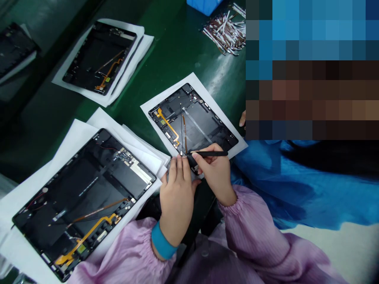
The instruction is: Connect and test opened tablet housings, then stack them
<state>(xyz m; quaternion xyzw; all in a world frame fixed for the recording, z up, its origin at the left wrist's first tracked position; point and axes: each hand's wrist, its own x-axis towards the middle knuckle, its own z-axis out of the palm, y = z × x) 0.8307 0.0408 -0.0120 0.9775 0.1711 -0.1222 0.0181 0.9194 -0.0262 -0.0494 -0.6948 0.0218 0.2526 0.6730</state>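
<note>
In the head view, an opened tablet housing [204,118] lies on white paper, with an orange flex cable [168,125] and thin wires inside it. My left hand [177,193] rests on its near edge, fingers stretched out and fingertips by the small connectors there. Pinched between the fingers of my right hand [216,171] is a slim black tool that looks like tweezers [211,153]. Its tip points left, close to my left fingertips and the lower end of a brown flex strip [185,132]. The exact contact point is too small to make out.
A second tablet housing [89,197] lies at the near left on stacked white sheets [74,138]. Another housing [100,59] sits farther back on paper, and one more [14,51] at far left. Loose strips [226,33] are piled beside a blue container [204,4]. A person sits at right.
</note>
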